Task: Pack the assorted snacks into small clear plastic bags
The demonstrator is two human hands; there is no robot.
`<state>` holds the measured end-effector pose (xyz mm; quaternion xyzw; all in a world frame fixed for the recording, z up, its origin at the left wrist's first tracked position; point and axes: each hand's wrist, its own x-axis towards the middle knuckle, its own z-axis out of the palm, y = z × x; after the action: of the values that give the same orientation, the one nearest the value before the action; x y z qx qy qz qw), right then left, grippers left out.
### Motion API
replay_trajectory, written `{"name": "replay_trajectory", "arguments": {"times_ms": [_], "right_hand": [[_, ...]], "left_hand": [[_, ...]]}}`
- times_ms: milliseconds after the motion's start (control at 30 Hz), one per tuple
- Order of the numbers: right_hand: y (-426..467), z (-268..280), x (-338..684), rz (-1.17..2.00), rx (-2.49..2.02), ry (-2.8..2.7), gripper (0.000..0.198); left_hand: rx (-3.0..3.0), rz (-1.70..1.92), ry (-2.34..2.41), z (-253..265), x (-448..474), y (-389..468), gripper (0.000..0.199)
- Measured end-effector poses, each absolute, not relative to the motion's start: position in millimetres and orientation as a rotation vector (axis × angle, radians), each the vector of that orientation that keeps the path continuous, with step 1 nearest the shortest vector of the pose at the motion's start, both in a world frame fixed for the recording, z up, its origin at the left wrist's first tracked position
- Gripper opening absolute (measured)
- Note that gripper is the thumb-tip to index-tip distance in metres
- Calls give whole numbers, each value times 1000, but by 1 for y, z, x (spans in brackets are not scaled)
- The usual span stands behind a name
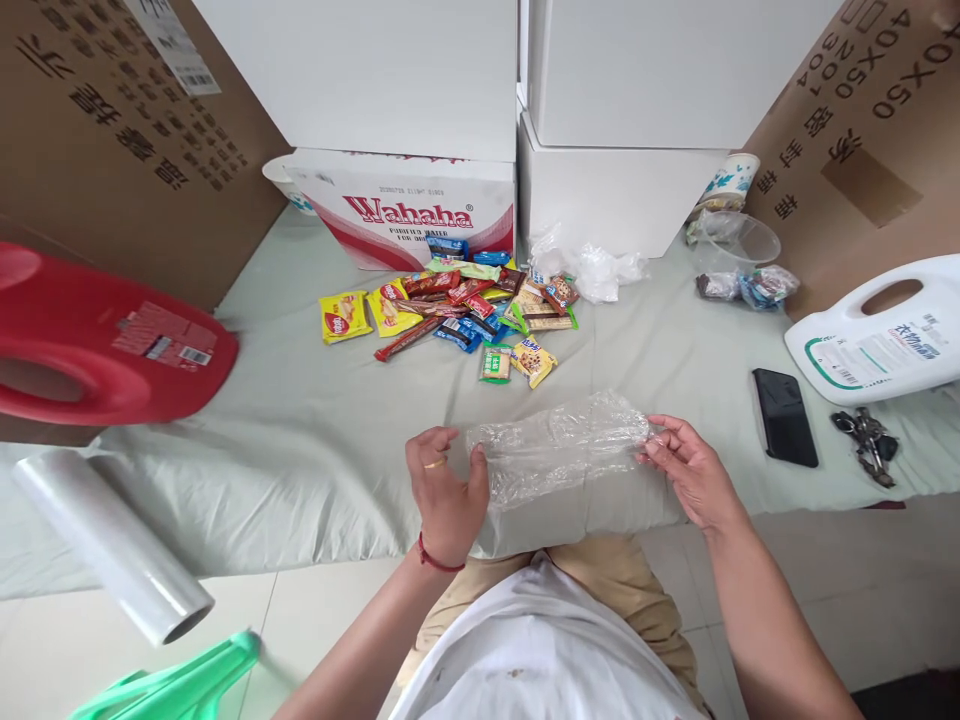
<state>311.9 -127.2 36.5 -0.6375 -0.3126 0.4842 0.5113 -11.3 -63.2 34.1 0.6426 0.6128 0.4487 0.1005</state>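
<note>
A clear, crinkled plastic bag [562, 447] stretches between my two hands near the front edge of the cloth-covered table. My left hand [448, 495], with a ring and a red string bracelet, pinches its left end between thumb and fingers. At the opposite end, the thumb and fingertips of my right hand [694, 472] close on the bag's edge. The bag looks flat, with nothing inside it. Just beyond it lies a loose pile of wrapped snacks [457, 310]. Two yellow packets [346, 317] are at the pile's left, and a small yellow cookie packet [533, 362] lies closest to the bag.
Crumpled clear plastic [600, 272] lies behind, by white boxes and a Wahaha carton [420, 205]. At left are a red jug [112, 340] and a film roll [112, 545]. A phone [784, 418], keys [868, 445] and a white detergent jug [885, 330] are at right.
</note>
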Motion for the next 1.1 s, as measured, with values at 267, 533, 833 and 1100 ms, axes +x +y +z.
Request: {"name": "replay_trajectory", "arguments": {"times_ms": [267, 533, 833, 1100], "right_hand": [[-117, 47, 301, 1250, -1367, -735, 55], [-118, 55, 293, 1246, -1357, -740, 56], [-113, 49, 291, 1301, -1333, -892, 50], [-108, 59, 284, 1312, -1310, -1079, 50]], "left_hand": [[2298, 974, 1034, 57, 66, -69, 3], [2117, 853, 1161, 42, 112, -68, 34], [2012, 1036, 1200, 41, 99, -56, 21], [1979, 1022, 1120, 53, 94, -63, 23]]}}
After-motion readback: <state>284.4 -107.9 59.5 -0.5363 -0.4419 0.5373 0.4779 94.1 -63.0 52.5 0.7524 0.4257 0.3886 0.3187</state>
